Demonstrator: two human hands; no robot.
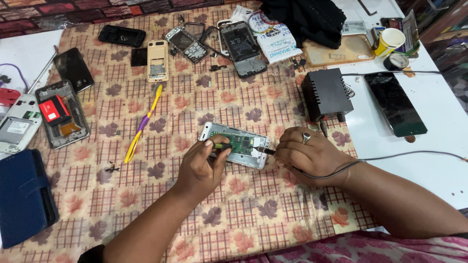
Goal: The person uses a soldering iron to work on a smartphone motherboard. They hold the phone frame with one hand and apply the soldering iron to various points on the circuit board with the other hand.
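Observation:
An opened silver phone (248, 146) with a bare green circuit board lies on the patterned cloth at the middle of the table. My left hand (202, 163) rests on the phone's left end, its fingers closed on a small dark tool with a yellow-green band. My right hand (309, 153), a ring on one finger, grips a soldering iron whose tip touches the phone's right end. The iron's grey cable (390, 157) runs off to the right over my wrist.
A black soldering station (325, 92) stands behind my right hand. A dark phone screen (395, 103) lies on the white table at right. Several dismantled phones (61, 113) and a yellow-purple pry tool (142, 124) lie left and behind. A blue wallet case (22, 195) sits far left.

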